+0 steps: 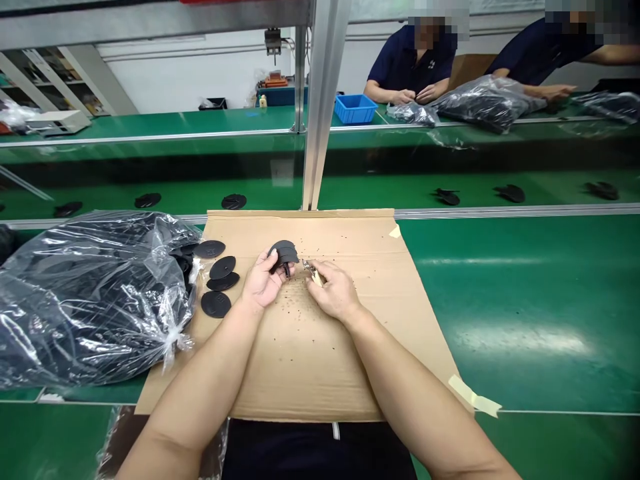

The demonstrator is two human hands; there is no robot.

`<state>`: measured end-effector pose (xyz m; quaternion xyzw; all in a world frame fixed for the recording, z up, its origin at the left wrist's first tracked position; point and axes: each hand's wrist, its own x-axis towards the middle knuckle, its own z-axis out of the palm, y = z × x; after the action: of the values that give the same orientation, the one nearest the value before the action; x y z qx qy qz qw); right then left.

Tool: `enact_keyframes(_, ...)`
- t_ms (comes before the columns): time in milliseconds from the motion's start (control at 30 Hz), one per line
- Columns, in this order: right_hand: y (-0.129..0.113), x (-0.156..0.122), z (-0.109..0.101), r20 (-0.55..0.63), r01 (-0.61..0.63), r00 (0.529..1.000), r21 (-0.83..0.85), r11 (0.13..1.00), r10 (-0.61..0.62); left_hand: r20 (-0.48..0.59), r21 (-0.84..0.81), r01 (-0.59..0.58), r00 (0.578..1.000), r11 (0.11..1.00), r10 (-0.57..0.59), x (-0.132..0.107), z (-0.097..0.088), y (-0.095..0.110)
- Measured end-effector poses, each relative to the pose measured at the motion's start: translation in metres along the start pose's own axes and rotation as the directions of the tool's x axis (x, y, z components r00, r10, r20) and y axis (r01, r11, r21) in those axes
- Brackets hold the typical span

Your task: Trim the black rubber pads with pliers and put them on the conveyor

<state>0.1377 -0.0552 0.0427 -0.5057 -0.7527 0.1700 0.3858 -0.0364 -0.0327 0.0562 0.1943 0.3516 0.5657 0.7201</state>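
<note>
Over the cardboard sheet (310, 373), my left hand (263, 279) is closed on a black curved plastic part (284, 252), with a short stem pointing down from it. Close to its right, my right hand (336, 290) grips a small metal-tipped tool with a pale yellow handle (315, 273); the fingers hide most of it. The tool's tip is near the part, and I cannot tell whether they touch. Small dark crumbs lie scattered on the cardboard below both hands. Several flat black oval discs (216, 305) rest at the cardboard's left side.
A large clear plastic bag (95, 300) full of black parts stands at the left. Behind the cardboard, black pieces (234, 201) lie spaced along a green strip (370, 193). A metal post (325, 100) rises ahead. Two people sit across, near a blue bin (355, 109) and plastic bags (493, 103).
</note>
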Motion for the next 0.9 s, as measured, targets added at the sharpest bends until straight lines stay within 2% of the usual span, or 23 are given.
enact_keyframes(133,-0.004,-0.001,-0.001,0.049,0.037,0.998,-0.037,0.999,-0.035,-0.024,-0.021,0.053,0.998,0.998,-0.053,0.002,-0.003,0.001)
enact_keyframes(267,-0.008,-0.002,-0.002,0.124,0.080,0.990,-0.085,0.993,-0.069,0.032,-0.053,0.170,0.985,0.984,-0.168,0.001,-0.004,0.003)
enact_keyframes(433,-0.013,-0.003,-0.005,0.236,0.092,0.970,-0.112,0.989,-0.063,0.048,-0.009,0.278,0.960,0.961,-0.277,-0.004,0.001,0.005)
enact_keyframes(600,-0.014,-0.002,-0.006,0.280,0.122,0.957,-0.133,0.984,-0.081,0.060,0.032,0.297,0.952,0.954,-0.299,-0.006,0.004,0.005)
enact_keyframes(900,-0.019,-0.002,-0.011,0.377,0.109,0.926,-0.237,0.965,-0.012,0.067,0.071,0.277,0.957,0.958,-0.281,-0.005,0.003,0.004)
